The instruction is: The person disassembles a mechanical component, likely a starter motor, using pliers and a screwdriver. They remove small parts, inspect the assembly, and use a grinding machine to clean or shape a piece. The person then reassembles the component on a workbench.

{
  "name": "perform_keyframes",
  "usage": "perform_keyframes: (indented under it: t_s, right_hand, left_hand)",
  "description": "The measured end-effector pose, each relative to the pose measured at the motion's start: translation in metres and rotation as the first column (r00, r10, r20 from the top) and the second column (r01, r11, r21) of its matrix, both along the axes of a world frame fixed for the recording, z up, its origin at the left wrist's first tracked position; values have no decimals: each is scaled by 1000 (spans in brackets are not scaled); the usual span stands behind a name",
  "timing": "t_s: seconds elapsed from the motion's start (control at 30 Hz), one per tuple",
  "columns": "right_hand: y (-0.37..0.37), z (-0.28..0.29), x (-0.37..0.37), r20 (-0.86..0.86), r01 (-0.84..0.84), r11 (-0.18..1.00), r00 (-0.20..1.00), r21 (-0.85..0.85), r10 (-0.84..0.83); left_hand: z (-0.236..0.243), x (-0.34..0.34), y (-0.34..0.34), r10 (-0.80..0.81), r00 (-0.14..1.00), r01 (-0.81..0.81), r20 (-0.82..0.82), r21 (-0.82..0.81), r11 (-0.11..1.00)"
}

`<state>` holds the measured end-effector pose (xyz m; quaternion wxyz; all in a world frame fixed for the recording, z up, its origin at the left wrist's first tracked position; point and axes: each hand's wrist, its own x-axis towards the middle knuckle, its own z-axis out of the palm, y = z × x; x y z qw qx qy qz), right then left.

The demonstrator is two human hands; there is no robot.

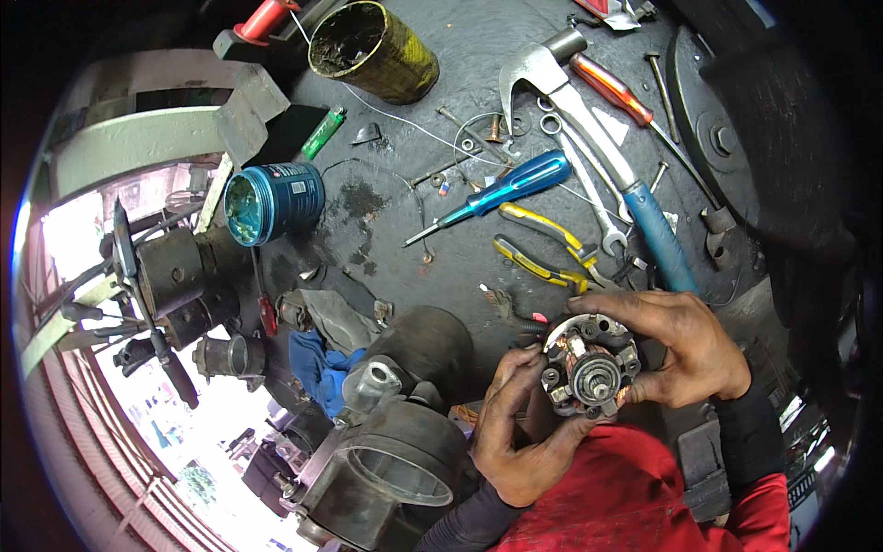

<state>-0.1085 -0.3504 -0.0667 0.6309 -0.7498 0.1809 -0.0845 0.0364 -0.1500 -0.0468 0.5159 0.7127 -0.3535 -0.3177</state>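
Observation:
Near the front edge of the bench, I hold a starter motor armature with a round brush holder (pixel 596 379) on its end. The shaft tip and copper-coloured parts face up at me. My left hand (pixel 515 442) grips it from the left and below, thumb along its lower rim. My right hand (pixel 685 350) closes round its right side, with fingers across the top. The lower part of the armature is hidden by my hands. Just beyond lie yellow-and-black pliers (pixel 543 269). Left of my left hand stands a dark metal motor housing (pixel 418 354).
A claw hammer (pixel 598 133), a blue screwdriver (pixel 515 189), a wrench (pixel 593 198) and a red screwdriver (pixel 612 89) lie farther back. A blue grease tub (pixel 290 202) and a yellow can (pixel 405 64) stand left. A cast end housing (pixel 395 460) sits near my left forearm.

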Motion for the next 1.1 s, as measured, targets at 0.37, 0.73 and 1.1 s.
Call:
perform_keyframes:
  t_s: [0.37,0.73,1.1]
  right_hand:
    - [1,-2,-6,-46,-3,996,999,93,7]
    - [3,0,-14,-138,1,978,990,208,28]
    - [1,-6,-20,-130,14,981,991,195,12]
  left_hand:
    - [7,-2,-10,-49,997,49,57,-6,999]
    - [17,1,-16,-85,992,80,97,55,995]
    - [12,-13,-20,115,993,-115,12,-4,993]
